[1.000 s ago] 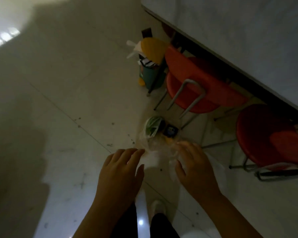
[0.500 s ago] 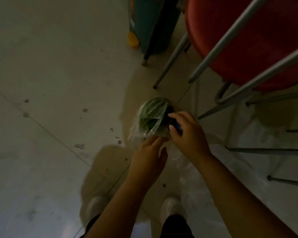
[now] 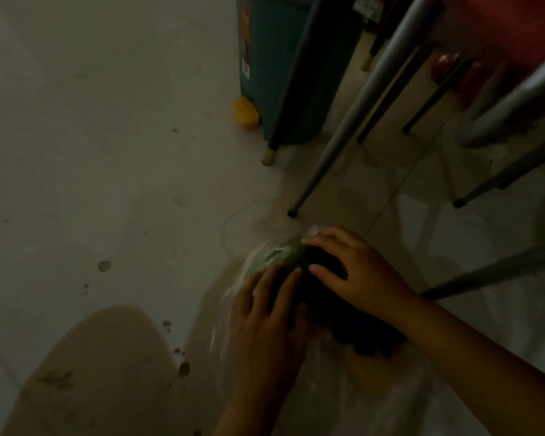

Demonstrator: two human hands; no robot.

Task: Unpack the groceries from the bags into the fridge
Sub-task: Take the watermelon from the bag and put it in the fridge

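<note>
lying under both hands [image 3: 312, 297]: green packet [image 3: 283, 251]

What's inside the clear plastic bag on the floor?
The clear plastic bag shows a green wrapped item and something dark. Both hands cover the rest, and it's too dim to identify them.

Dim, murky head view, motion blur throughout, soft focus, chair legs [image 3: 353, 114] bent by wide-angle distortion

Thin clear plastic bag [image 3: 390, 401], crinkled and faintly glossy; smooth pale tiled floor [image 3: 107, 152], speckled; matt grey metal chair legs [image 3: 343, 127]; teal plastic bin [image 3: 265, 58].
</note>
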